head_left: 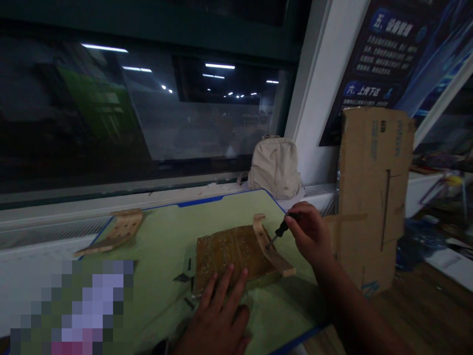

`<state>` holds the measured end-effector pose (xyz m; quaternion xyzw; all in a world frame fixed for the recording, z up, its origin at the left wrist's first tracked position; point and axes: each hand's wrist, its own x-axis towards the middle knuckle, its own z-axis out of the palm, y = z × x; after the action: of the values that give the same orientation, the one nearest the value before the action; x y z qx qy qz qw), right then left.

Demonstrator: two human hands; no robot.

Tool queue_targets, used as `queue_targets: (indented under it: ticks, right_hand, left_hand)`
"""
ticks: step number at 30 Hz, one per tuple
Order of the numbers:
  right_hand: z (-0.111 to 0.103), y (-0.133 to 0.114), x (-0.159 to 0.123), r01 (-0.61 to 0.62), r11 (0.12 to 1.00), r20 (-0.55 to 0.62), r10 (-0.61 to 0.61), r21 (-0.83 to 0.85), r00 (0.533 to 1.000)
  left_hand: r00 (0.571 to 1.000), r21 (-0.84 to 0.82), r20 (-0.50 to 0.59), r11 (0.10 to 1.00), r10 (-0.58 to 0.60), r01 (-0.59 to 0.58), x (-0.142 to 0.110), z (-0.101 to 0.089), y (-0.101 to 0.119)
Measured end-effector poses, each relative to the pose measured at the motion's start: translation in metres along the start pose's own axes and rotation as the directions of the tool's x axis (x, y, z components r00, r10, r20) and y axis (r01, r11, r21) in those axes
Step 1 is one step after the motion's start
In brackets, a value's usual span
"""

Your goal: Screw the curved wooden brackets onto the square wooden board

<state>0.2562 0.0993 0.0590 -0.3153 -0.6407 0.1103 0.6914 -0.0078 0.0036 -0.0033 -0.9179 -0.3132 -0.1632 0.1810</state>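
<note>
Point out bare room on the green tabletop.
Free: green tabletop between the tan curved wooden piece at left and small dark screws; the strip behind the brown tape-wrapped slab. Crowded: the slab's right side, with the right hand, black-handled screwdriver and second wooden piece.

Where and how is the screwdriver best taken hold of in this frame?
Probably by its thick black handle, coming from the upper right, as the right hand does: the screwdriver leans with its handle up and right, while its thin shaft slants down-left to the curved wooden strip.
</note>
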Motion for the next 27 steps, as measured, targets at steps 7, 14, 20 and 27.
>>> queue_targets:
  ticks: [7, 14, 20, 27]
  right_hand:
    - [0.0, -0.011, -0.004, -0.027, 0.995, 0.233, 0.004, 0.098, 0.972]
    - [0.001, -0.003, -0.005, -0.082, 0.993, 0.076, 0.075, 0.087, 0.994]
    - [0.001, -0.005, -0.006, 0.013, 0.99, 0.145, -0.034, 0.141, 0.989]
    - [0.004, -0.009, -0.008, -0.097, 0.972, 0.13, 0.07, 0.212, 0.989]
  left_hand:
    - [0.999, -0.019, 0.039, 1.0, -0.02, 0.021, 0.001, -0.004, 0.002]
    - [1.0, -0.013, 0.009, 1.0, -0.027, 0.028, -0.002, 0.003, 0.003]
    - [1.0, 0.02, -0.026, 1.0, -0.009, 0.009, -0.002, 0.003, 0.004]
    - [0.998, 0.025, -0.064, 0.999, -0.02, 0.021, 0.0, 0.003, 0.003]
